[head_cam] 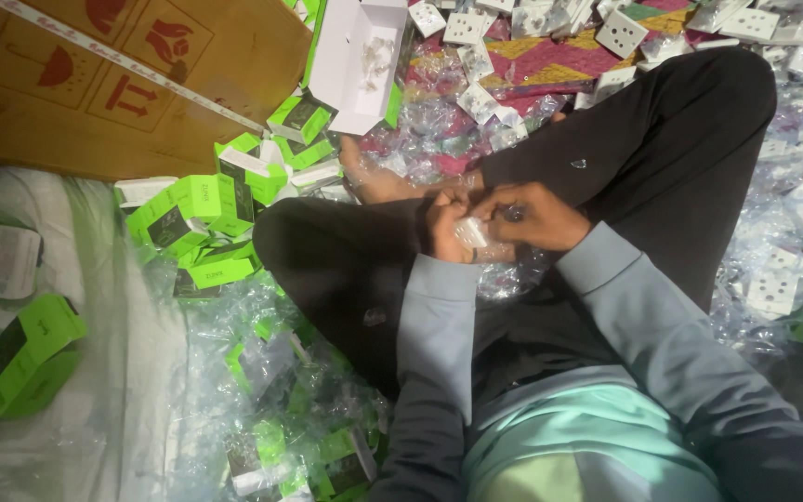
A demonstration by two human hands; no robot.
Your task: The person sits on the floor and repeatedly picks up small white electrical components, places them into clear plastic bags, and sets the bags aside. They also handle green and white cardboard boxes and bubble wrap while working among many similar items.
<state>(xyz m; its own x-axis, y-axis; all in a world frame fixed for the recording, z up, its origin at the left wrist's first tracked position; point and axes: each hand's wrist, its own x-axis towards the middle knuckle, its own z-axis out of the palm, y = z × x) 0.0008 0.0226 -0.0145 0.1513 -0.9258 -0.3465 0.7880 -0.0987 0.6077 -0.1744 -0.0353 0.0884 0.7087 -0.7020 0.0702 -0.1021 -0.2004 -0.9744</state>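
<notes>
hands [490, 223] on clear packet [469, 232], green boxes [199, 206]

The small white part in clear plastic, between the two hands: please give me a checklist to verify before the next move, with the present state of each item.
1. Both hands on the part: ok. The left hand and the right hand meet around the small white part in clear plastic, over the lap.
2. Grip secure: cannot tell. Fingers hide most of the part.
3. Wrapper on or off: cannot tell. It is too small and blurred.
4. Open white box reachable: probably ok. It lies open beyond the knees, nothing covering it.
5. Green boxes at hand: ok. A pile lies beside the left knee.
6. White socket plates nearby: ok. Many lie on the plastic on the right.
</notes>
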